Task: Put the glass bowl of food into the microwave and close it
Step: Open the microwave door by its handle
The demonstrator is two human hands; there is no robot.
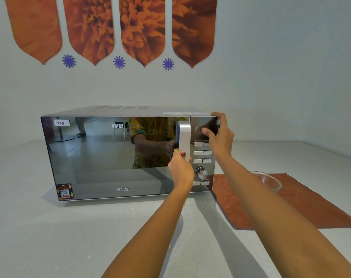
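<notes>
The microwave (118,155) has its door shut, blocking the cavity. In front of the microwave the tabletop (70,237) lies bare. Right of it, the glass bowl (271,180) on the cloth (303,205) sits partly behind the right forearm (271,207).

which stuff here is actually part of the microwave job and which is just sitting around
In the job: microwave, its door handle, glass bowl, left hand, right hand.
Just there: orange cloth under the bowl, Veg label, QR sticker, wall flower panels.
</notes>
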